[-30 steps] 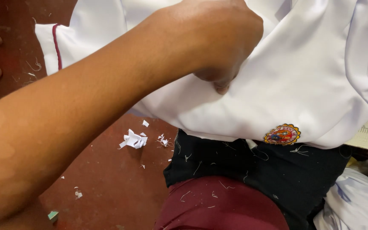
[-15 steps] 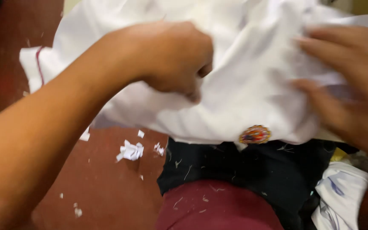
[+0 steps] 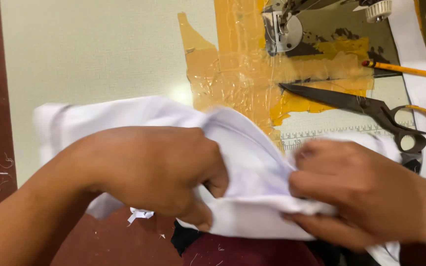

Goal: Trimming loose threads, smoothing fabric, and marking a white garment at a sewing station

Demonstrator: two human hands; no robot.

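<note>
Now both hands — left hand [image 3: 159, 172], right hand [image 3: 366, 192] — grip the white cloth [image 3: 252, 162], lifted above the table [image 3: 99, 59].

Left hand [image 3: 159, 172] and right hand [image 3: 366, 192] clenched, close together

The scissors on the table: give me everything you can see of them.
The scissors are large, dark metal shears that look worn. They lie flat and closed on the pale sewing table, blades pointing left over yellowed tape, handles to the right. One loop has a yellowish wrap. A ruler strip runs below them, a pencil lies above. Neither hand touches them.
</note>
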